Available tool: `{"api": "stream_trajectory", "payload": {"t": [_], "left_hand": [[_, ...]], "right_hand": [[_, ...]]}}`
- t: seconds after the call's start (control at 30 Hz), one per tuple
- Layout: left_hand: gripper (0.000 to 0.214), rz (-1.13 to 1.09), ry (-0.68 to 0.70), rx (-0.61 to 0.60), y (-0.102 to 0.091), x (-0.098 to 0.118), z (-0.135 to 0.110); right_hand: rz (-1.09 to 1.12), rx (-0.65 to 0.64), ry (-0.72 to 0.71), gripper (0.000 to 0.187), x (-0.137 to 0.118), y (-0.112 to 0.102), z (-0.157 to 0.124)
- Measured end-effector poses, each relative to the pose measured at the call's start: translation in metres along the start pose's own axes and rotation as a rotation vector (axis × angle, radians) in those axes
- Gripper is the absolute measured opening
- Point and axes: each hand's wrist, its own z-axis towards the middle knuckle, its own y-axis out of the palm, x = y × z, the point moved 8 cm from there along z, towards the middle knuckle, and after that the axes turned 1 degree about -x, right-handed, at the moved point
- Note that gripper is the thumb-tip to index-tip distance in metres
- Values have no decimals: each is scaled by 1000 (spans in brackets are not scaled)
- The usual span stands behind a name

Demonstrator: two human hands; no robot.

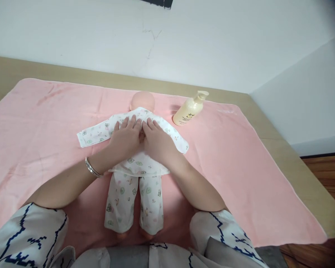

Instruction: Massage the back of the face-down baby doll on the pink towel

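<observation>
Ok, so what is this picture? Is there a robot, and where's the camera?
No robot here, just a person using two bare hands. The camera is worn on that person's head and looks forward and down, so the arms come in from the bottom.

The left hand, with a silver bracelet on its wrist, and the right hand lie palms down on the white patterned shirt of a doll. As far as I can see, they aren't gripping anything. The doll wears matching trousers.

It lies on a pink cloth, spread over a light-brown surface. A pump bottle is near its head.
</observation>
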Motion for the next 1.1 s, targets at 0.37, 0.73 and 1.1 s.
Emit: {"api": "stream_trajectory", "payload": {"t": [0.37,0.73,1.1], "left_hand": [[60,60,-49,67,2,-16,10],[59,-94,-63,90,-2,-39,33],[55,126,96,99,-2,20,-17]], "right_hand": [[-41,-33,92,61,14,0,7],[125,20,217,61,56,-4,34],[-99,-5,53,56,-10,-9,-13]]}}
